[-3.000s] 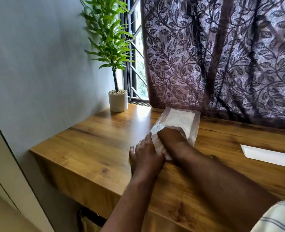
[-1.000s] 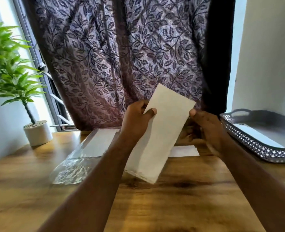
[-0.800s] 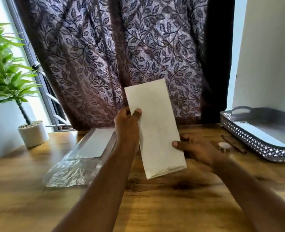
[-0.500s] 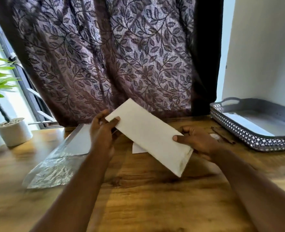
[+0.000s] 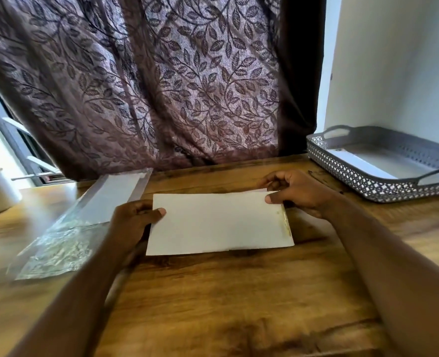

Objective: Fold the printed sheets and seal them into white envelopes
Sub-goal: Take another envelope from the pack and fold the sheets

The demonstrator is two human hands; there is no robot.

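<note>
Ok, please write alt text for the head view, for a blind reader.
Two hands hold a white envelope at a wooden table, the left hand at its left edge, the right hand at its top right corner. A plastic bag lies left, a grey tray right.

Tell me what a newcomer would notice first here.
A white envelope sits at centre, gripped at its ends by the left hand and right hand. Behind hangs a leaf-patterned curtain; a clear plastic bag lies left, a grey perforated tray right.
</note>
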